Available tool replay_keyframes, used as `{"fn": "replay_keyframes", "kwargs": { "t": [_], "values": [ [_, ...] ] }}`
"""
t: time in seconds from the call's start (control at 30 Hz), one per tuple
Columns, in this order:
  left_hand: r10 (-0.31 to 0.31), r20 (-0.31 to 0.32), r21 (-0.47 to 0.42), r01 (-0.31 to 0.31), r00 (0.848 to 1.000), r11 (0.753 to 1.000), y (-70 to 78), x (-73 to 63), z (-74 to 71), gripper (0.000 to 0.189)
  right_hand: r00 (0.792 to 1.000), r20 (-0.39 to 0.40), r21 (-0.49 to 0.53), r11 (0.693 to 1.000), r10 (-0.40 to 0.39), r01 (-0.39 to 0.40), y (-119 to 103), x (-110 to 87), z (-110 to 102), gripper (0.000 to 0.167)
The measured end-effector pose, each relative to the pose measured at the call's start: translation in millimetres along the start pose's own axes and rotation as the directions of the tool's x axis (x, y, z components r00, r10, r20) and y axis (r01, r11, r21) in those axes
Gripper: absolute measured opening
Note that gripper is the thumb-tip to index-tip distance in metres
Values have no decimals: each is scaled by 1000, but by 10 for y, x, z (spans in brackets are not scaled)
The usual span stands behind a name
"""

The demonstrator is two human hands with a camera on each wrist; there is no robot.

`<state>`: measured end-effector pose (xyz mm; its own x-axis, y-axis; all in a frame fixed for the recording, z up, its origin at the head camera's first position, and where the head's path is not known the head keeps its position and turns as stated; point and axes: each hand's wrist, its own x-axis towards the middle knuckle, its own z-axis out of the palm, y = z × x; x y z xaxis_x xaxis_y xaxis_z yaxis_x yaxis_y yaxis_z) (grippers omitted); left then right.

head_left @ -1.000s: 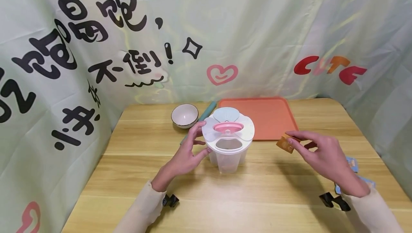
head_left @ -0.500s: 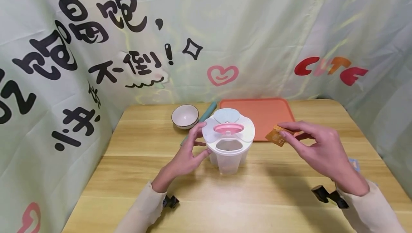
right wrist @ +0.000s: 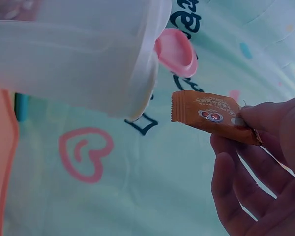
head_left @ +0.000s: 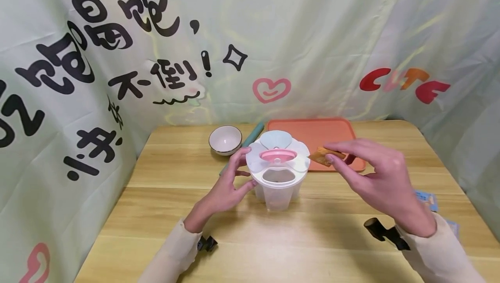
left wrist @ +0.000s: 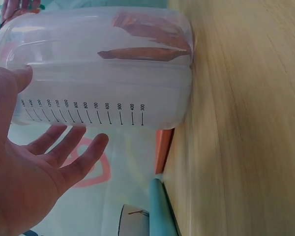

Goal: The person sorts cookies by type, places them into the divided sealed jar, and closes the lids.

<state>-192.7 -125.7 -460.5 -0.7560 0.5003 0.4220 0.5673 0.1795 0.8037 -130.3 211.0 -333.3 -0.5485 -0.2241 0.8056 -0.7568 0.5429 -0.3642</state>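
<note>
A translucent plastic storage container (head_left: 278, 197) with a white lid stands upright on the table; the lid's pink-rimmed flap (head_left: 278, 156) is raised behind an opening at the front. My left hand (head_left: 223, 192) holds the container's left side near the rim, thumb and fingers apart on its wall. Brown packets (left wrist: 142, 53) show through the wall in the left wrist view, beside printed measuring marks. Between thumb and fingers, my right hand (head_left: 376, 179) pinches a small orange-brown snack packet (right wrist: 211, 115). This packet is in the air just right of the lid, apart from it.
An orange tray (head_left: 312, 131) lies behind the container. A white bowl (head_left: 225, 139) and a long teal stick-like thing (head_left: 254, 133) are at the back left. Blue packets (head_left: 427, 199) lie partly hidden beyond my right forearm. A printed curtain (head_left: 312, 35) hangs behind the table (head_left: 172, 161).
My right hand has moved left with the snack packet, from over the table's right side to beside the lid. The left hand and the container have stayed in place.
</note>
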Motion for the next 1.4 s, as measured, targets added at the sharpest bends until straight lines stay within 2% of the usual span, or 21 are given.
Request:
{"fn": "replay_keyframes", "kwargs": {
  "t": [0.17,0.37,0.53,0.7,0.83,1.0,1.23,1.4],
  "values": [
    [-13,6,-20,13,1000,1000,-3,9,12,84,999,5,20,999,-33,33,-90,67,75,45],
    [-32,10,-26,32,999,999,4,10,19,84,999,29,112,993,-31,28,-143,113,193,40],
    [-37,15,-17,37,999,999,6,15,17,84,998,65,167,986,-20,9,-156,123,306,21],
    [-50,18,-9,50,999,999,21,16,14,85,991,125,185,981,37,-60,-168,102,387,41],
    [-53,19,-9,53,998,999,39,13,10,85,979,178,175,976,97,-129,-166,76,433,39],
    [-45,15,-8,45,999,999,42,6,5,84,971,208,187,969,121,-161,-154,67,476,37],
    [-53,14,-15,53,998,998,32,-1,-2,83,967,237,247,957,95,-155,-139,62,527,37],
    [-51,12,-13,51,999,999,30,-4,-5,83,976,207,285,951,61,-120,-133,60,530,34]
  ]
}}
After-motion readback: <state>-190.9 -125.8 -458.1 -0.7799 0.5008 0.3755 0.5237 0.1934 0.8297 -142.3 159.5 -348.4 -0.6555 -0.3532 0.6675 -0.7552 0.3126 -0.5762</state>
